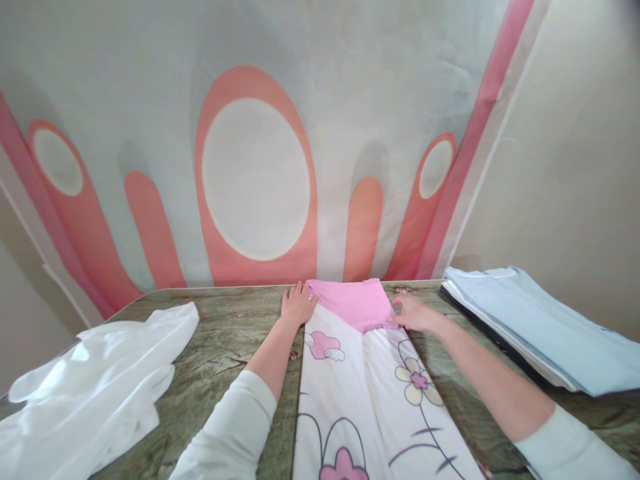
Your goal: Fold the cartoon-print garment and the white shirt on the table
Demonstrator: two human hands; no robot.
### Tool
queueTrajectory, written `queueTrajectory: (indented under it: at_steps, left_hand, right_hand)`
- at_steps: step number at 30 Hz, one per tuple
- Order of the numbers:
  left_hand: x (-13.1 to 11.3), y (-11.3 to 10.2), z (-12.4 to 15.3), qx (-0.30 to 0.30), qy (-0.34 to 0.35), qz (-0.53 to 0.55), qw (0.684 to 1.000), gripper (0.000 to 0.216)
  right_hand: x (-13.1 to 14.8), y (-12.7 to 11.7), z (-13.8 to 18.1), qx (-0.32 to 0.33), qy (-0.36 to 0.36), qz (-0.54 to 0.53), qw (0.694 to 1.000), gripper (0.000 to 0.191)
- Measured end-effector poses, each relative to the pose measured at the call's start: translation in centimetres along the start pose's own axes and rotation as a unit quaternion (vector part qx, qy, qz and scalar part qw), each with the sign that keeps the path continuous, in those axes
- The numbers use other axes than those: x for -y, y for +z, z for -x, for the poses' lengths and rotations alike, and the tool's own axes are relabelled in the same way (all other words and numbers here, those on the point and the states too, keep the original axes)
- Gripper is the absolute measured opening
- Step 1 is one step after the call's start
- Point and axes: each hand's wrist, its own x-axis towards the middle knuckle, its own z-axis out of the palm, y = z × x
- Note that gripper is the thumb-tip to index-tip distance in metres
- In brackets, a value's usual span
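Note:
A long garment (345,393) lies lengthwise on the table in front of me, its white fabric printed with flowers and a winged pink heart. At its far end is a plain pink section (353,303), and the white sides meet along a line down the middle. My left hand (299,305) rests flat at the garment's far left edge, fingers stretched out. On the opposite side, my right hand (410,313) pinches the pink fabric's edge between thumb and fingers. The garment's near end runs out of view.
A crumpled white cloth (100,387) lies on the left of the wood-patterned table (225,333). At the right sits a stack of folded clothes (540,320), light blue on top. Behind the table's far edge stands a wall covering (340,87) with coral shapes.

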Motion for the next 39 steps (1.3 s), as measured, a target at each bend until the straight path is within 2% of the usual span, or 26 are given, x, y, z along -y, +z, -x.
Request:
queueTrajectory:
  at_steps: [4,8,11,14,17,20,25,32,39]
  left_hand:
    - [-1.4,-0.8,0.4,-0.029,0.031,-0.003,0.999,0.052]
    - [-3.4,-0.8,1.1,-0.018,0.088,0.0,0.996,0.048]
    - [-4.0,-0.2,1.7,0.005,0.117,0.004,0.993,0.05]
    - [-3.4,0.3,1.7,0.018,0.121,0.008,0.993,0.054]
    - [-2.1,0.6,1.0,0.024,0.102,0.013,0.994,0.056]
    - [-0.8,0.7,0.2,0.019,0.056,0.019,0.998,0.055]
    - [0.5,0.4,-0.1,-0.02,-0.029,0.042,0.999,0.044]
    - [1.4,-1.1,0.5,-0.079,-0.094,0.107,0.987,0.03]
    - [0.7,-1.2,0.5,-0.052,-0.122,0.153,0.979,0.034]
  right_hand:
    - [0.5,0.0,-1.0,-0.03,-0.028,0.036,0.999,0.037]
    - [2.2,1.2,-3.1,-0.054,-0.079,0.071,0.993,0.046]
    - [3.5,2.8,-4.6,-0.043,-0.1,0.09,0.99,0.058]
    - [4.0,4.2,-5.5,-0.022,-0.104,0.099,0.989,0.066]
    - [3.9,5.1,-5.9,-0.001,-0.104,0.104,0.989,0.069]
    - [3.6,5.4,-6.0,0.011,-0.094,0.118,0.988,0.07]
    - [3.5,5.2,-6.0,0.021,-0.084,0.126,0.988,0.071]
    - [3.7,5.1,-5.6,0.01,-0.092,0.116,0.989,0.071]
    - [3.9,4.8,-5.3,0.004,-0.097,0.1,0.99,0.065]
